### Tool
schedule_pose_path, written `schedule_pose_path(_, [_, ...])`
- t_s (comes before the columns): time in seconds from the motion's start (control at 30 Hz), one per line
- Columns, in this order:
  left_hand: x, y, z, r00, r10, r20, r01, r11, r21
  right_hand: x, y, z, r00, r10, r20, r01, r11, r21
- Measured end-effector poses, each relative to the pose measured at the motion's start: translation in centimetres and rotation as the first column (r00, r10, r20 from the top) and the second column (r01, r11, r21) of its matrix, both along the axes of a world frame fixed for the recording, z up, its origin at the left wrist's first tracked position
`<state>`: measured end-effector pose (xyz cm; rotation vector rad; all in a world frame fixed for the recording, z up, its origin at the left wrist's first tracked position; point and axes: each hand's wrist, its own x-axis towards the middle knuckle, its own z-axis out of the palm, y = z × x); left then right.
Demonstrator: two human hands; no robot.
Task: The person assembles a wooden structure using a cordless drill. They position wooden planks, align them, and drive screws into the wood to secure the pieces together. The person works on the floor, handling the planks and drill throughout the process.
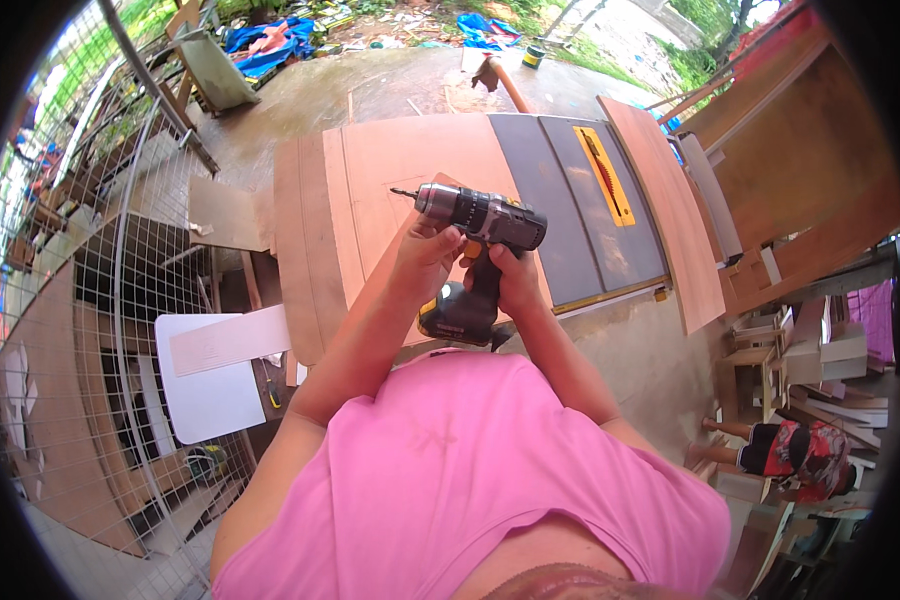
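A cordless drill (515, 222), grey and black with yellow touches, is held in front of my chest above the worktable. Its drill bit (404, 192) points left, and a thick battery (460, 316) sits at the bottom of its handle. My right hand (515, 280) is wrapped round the handle. Under the chuck (436, 200), my left hand (432, 248) is closed on the front of the drill, its thumb against the body. Below both hands lies a pale reddish wooden board (400, 150) with faint pencil lines on it.
Right of the board, a grey table saw top (560, 240) carries a yellow insert (605, 180) with the blade slot. A long plank (660, 200) lies beyond it. To the left are a white chair (210, 400) and wire mesh fence (120, 300). Another person (795, 450) is at the lower right.
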<state>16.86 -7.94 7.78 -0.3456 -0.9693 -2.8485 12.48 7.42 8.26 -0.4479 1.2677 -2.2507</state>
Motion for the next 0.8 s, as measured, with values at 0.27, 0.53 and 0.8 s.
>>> schedule_pose_path(0.27, [-3.5, 4.5, 2.0, 1.000, -0.022, 0.011, 0.020, 0.982, 0.190, -0.2, 4.2, -1.5, 0.999, 0.014, 0.038, -0.014, 1.000, 0.006])
schedule_pose_path(0.53, [-4.0, 7.0, 3.6, 0.997, 0.035, 0.068, -0.046, 0.985, 0.169, -0.8, 5.9, -1.3, 0.997, -0.070, -0.025, 0.071, 0.996, 0.047])
schedule_pose_path(0.8, [-4.4, 7.8, 4.3, 0.996, -0.089, 0.005, 0.086, 0.973, 0.215, -1.3, 8.3, -2.1, 0.988, -0.009, -0.152, 0.024, 0.995, 0.098])
